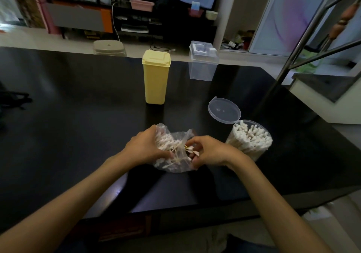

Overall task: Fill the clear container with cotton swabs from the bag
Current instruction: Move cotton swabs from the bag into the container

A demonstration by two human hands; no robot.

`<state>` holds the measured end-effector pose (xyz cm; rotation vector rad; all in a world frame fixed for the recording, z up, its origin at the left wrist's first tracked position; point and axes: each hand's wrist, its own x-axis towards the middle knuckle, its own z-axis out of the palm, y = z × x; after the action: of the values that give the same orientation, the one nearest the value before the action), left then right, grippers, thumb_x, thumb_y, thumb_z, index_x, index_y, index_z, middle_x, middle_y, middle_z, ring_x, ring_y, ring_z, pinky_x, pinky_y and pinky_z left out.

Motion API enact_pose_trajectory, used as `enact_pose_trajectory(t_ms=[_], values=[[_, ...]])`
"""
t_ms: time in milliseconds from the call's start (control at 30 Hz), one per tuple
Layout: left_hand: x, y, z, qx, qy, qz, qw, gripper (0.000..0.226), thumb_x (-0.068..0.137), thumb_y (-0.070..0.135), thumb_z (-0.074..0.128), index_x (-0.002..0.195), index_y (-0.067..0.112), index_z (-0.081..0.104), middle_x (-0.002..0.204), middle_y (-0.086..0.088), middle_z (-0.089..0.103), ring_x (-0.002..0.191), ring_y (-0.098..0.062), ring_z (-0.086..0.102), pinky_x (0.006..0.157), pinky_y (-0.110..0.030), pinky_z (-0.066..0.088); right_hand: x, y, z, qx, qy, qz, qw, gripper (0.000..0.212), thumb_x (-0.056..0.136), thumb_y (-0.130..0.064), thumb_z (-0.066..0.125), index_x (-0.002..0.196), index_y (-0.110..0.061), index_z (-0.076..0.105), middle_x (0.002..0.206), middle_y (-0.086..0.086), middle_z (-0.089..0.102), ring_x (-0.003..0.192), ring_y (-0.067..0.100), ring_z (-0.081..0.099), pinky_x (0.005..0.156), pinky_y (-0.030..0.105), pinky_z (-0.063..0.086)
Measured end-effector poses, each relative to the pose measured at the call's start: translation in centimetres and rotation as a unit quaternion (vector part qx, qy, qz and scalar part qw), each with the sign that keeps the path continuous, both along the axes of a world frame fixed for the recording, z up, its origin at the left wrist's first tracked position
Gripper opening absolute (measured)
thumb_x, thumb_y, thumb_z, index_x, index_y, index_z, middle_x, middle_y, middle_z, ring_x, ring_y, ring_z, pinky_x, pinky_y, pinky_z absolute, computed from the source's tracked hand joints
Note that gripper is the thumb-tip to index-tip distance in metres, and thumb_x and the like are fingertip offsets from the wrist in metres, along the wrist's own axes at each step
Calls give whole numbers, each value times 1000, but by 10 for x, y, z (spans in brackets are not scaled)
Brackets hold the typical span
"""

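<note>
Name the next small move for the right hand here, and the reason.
Probably lift the right hand out of the bag with the cotton swabs it pinches and carry them to the clear container. The left hand already steadies the bag, and the container stands beside it with its lid flipped open and swabs inside.

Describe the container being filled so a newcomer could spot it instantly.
On the black table, look right of the plastic bag both hands are working in. The round clear container stands there, packed with white swabs, its hinged lid flipped open, unlike the closed yellow box.
</note>
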<state>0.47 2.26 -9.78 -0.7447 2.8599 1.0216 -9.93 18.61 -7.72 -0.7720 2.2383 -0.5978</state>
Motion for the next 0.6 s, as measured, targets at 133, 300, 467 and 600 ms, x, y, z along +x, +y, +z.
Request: enact_pose_trajectory(t_ms=[133,300,467,600], values=[[0,0,0,4,1,-11,1000,64,69,42,77,122,22,49,111,2,62,100,-20,59,91,-41,48,5,1,1,9,106,26,994,63,68,-9,79,126,-21,58,117,-1,62,106,18,61,93,34,50],[0,0,1,26,17,-2,1000,47,69,31,79,109,18,57,101,2,65,96,-20,61,89,-41,48,14,-5,-9,-58,164,50,983,9,79,-20,71,87,-24,70,92,3,69,89,20,65,82,41,53],[2,-1,-1,55,56,4,997,45,67,30,82,106,21,62,96,4,68,95,-19,63,90,-41,48,10,-9,-11,-60,17,-19,998,14,80,-5,68,94,-5,71,76,6,65,65,12,61,65,25,56],[2,1,-1,42,64,5,997,44,70,31,79,108,19,60,97,3,67,94,-18,63,89,-41,48,9,-5,-8,-80,-61,-50,994,19,84,-4,66,101,3,69,68,3,61,61,6,57,48,9,46]])
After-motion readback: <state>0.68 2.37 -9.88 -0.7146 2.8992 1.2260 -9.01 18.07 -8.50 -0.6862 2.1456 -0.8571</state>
